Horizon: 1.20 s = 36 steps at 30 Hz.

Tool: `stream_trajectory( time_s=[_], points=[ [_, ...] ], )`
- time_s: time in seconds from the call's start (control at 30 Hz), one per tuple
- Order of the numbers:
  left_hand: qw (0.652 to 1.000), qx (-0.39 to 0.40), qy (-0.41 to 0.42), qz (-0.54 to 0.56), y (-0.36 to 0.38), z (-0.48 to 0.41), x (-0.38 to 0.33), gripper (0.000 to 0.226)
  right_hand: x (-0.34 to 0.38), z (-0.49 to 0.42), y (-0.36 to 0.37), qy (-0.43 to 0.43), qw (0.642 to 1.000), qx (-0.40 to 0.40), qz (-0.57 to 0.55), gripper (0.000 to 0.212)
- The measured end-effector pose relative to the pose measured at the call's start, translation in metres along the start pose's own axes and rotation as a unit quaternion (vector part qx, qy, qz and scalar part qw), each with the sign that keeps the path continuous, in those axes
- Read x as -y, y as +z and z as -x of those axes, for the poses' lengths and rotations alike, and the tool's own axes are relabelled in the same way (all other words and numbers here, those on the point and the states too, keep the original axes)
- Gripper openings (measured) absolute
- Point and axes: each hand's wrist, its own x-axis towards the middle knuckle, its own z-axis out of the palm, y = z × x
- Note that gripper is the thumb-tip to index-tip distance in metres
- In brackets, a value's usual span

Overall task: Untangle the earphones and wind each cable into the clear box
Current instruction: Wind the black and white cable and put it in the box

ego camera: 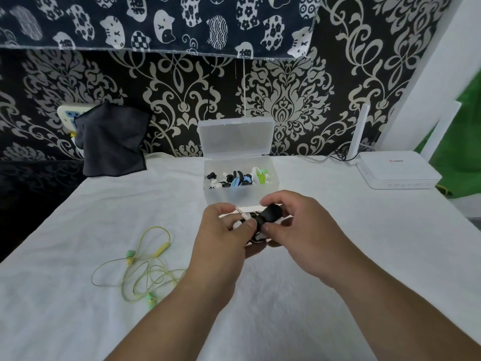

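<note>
While your left hand and right hand both pinch the black-and-white earphone bundle, crosswise between them, the open clear box sits just beyond both hands.

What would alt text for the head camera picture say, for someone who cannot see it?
A person's left hand and right hand grip a black and white earphone bundle just in front of an open clear box holding several wound cables. Loose yellow-green earphones lie tangled on the white cloth to the left; a white router sits far right.
</note>
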Motion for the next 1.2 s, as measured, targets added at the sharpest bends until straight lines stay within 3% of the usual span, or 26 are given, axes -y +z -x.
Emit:
stream_trajectory(
  time_s=[0.1,0.17,0.23,0.37,0.47,0.57,0.63,0.7,0.83,0.9,1.0,1.2],
  points=[
    [0.993,0.054,-0.036,-0.099,-0.008,-0.003,-0.005,0.009,-0.003,-0.004,0.001,0.047,0.995,-0.033,-0.077,0.037],
    [0.987,0.066,-0.047,-0.141,-0.012,-0.007,-0.008,0.012,-0.003,-0.007,0.002,0.078,0.986,-0.055,-0.134,0.034],
    [0.989,0.027,-0.034,-0.142,-0.014,-0.009,-0.008,0.010,-0.003,-0.009,0.006,0.114,0.976,-0.064,-0.177,0.025],
    [0.978,-0.077,0.037,-0.191,-0.016,-0.016,-0.002,0.019,0.002,-0.012,0.021,0.141,0.972,0.009,-0.187,0.021],
    [0.986,-0.002,0.038,-0.162,-0.023,-0.022,-0.007,0.024,0.009,-0.018,0.022,0.119,0.974,0.003,-0.191,0.019],
    [0.983,0.108,0.033,-0.144,-0.034,-0.023,-0.018,0.043,0.014,-0.023,0.017,0.124,0.968,0.017,-0.219,0.009],
    [0.974,0.109,0.039,-0.194,-0.039,-0.026,-0.019,0.057,0.018,-0.027,0.016,0.120,0.971,0.006,-0.208,0.005],
    [0.975,0.041,0.039,-0.213,-0.043,-0.026,-0.023,0.059,0.025,-0.038,0.016,0.116,0.977,-0.045,-0.174,0.012],
    [0.974,-0.053,0.046,-0.217,-0.058,-0.030,-0.032,0.041,0.030,-0.090,0.005,0.068,0.984,-0.157,-0.038,0.027],
    [0.976,-0.056,0.040,-0.205,-0.064,-0.030,-0.035,0.038,0.031,-0.118,0.000,0.064,0.984,-0.147,0.078,0.032],
    [0.977,-0.055,0.041,-0.201,-0.068,-0.032,-0.036,0.035,0.030,-0.145,0.001,0.080,0.954,-0.138,0.255,0.033],
    [0.980,-0.075,0.034,-0.184,-0.075,-0.039,-0.042,0.031,0.026,-0.164,0.021,0.083,0.909,-0.132,0.387,0.021]
  ],
)
